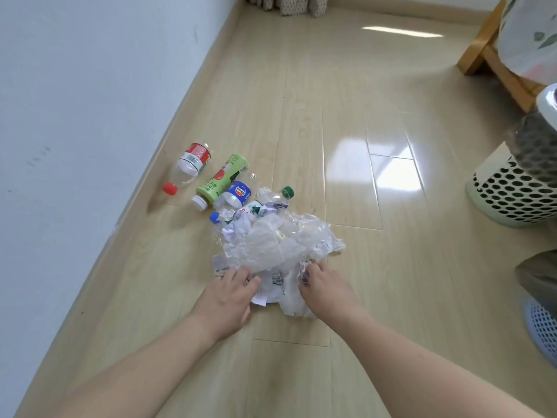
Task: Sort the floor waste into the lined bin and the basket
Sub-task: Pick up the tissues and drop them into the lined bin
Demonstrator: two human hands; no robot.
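Waste pile (271, 248) of crumpled paper & plastic wrap lies on the floor (346, 146) at frame centre, just ahead of both hands, touching them. Left hand (230, 292) & right hand (322, 286) each pinch its near edge; both equally close. Bottles (217, 182) lie beyond, upper left. Lined bin (518, 188) stands at right edge, blue basket (544, 330) lower right.

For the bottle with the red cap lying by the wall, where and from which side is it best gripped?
Probably around the clear waist of the red-capped bottle, between its cap and its red label. It lies flat on the floor, cap end towards the person, with open floor all round it, so a hand coming down from above can wrap across the body. The wall on its left limits a sideways approach.
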